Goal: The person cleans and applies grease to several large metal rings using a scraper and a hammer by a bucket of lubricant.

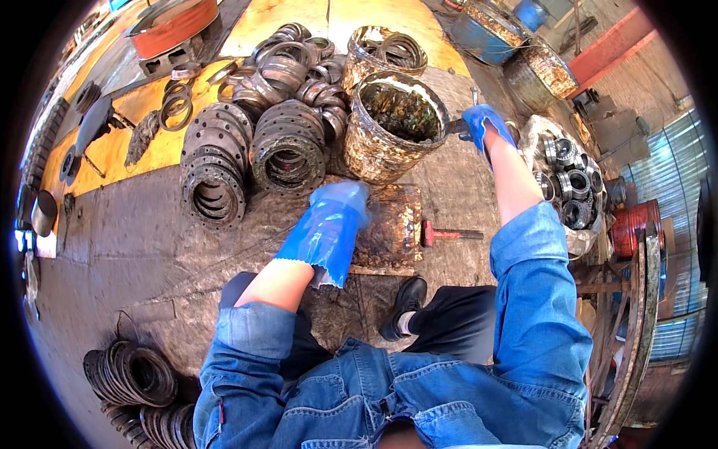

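My right hand [485, 123], in a blue glove, is closed at the right rim of a grease-smeared bucket [385, 153]. A dark piece shows between its fingers and the rim; its kind is unclear. Thick dark grease coats the bucket's inside. My left hand [340, 200], in a long blue glove, hangs low in front of the bucket, its fingers blurred and hidden. Below and right of it lies a greasy, rust-brown plate [389, 232]. Beside the plate is a red-handled tool [449, 234]. Left of the bucket stand two rows of bolt-holed metal flanges [215, 196].
Metal rings [283, 71] are heaped behind the flanges. A second bucket [366, 73] holds rings. On the right, a pale sack [540, 138] carries several shiny rings. More dark rings [149, 374] stack at the lower left. Drums [540, 75] stand at the far right.
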Motion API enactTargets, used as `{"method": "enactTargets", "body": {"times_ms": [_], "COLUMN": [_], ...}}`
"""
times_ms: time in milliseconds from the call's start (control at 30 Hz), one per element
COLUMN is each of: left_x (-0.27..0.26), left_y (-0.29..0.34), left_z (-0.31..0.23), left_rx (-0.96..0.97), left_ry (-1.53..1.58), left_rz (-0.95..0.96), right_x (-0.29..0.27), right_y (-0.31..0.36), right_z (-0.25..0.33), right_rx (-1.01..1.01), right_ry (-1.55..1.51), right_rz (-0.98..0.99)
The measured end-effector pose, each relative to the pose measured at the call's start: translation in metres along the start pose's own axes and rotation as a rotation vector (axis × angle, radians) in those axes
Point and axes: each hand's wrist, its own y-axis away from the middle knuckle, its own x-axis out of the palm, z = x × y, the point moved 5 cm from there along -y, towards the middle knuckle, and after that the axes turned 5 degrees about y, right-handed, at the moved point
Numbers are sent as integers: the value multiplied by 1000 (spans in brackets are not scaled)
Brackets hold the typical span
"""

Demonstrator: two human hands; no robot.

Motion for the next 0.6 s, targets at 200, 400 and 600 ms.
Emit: {"method": "enactTargets", "body": {"times_ms": [200, 400, 600], "left_x": [-10, -18, -16], "left_y": [5, 12, 12], "left_z": [3, -2, -4], "left_rx": [-17, -10, 23], "left_ry": [9, 54, 26], "left_rz": [-2, -27, 4], "right_x": [27, 37, 60], "right_y": [-23, -13, 23], "right_z": [49, 94, 123], "right_rx": [-115, -462, -611], "right_ry": [407, 1096, 1207], "right_rz": [251, 302, 202]}}
